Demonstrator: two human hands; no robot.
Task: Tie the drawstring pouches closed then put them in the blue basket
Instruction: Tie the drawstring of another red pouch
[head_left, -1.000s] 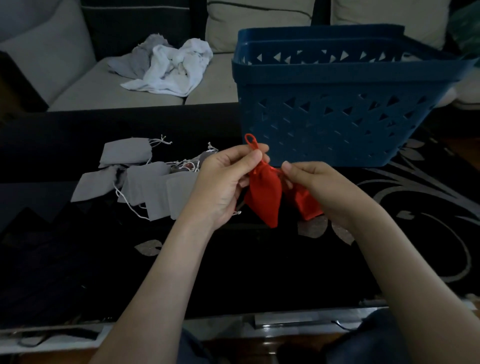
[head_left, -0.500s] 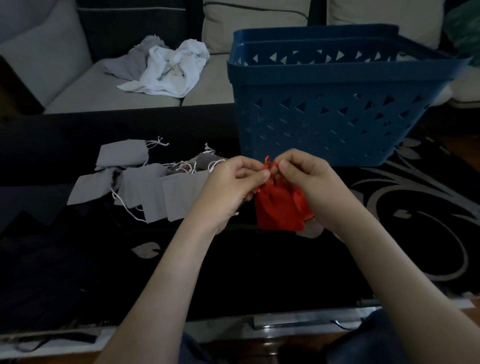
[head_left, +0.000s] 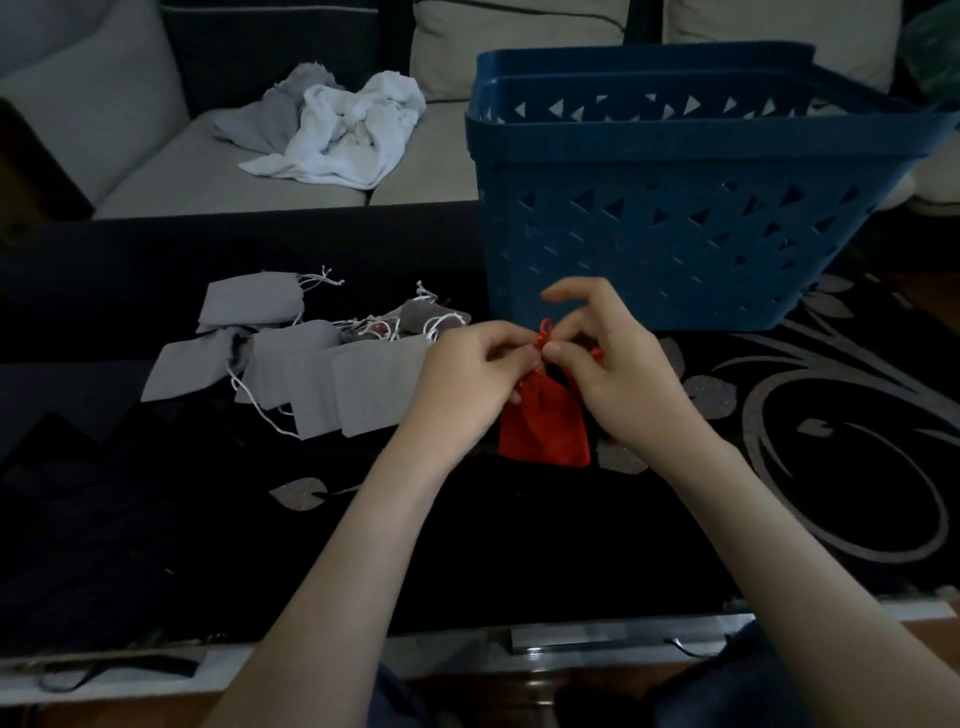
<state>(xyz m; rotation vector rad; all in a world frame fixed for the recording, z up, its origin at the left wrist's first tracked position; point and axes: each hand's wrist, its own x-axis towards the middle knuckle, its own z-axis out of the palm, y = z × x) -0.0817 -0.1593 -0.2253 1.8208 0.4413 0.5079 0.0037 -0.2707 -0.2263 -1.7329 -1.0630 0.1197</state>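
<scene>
Red cord (head_left: 544, 333) is pinched by your left hand (head_left: 467, 379) and right hand (head_left: 621, 376), fingertips together over the pouch (head_left: 543, 423) just below them; slacken either pinch early and the knot may slip loose.

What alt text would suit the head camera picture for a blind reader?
A person's left hand and right hand pinch the red cord at the top of a red pouch, at a dark table in front of a blue basket. Grey pouches with white strings lie to the left; a sofa with crumpled white cloth stands behind.
</scene>
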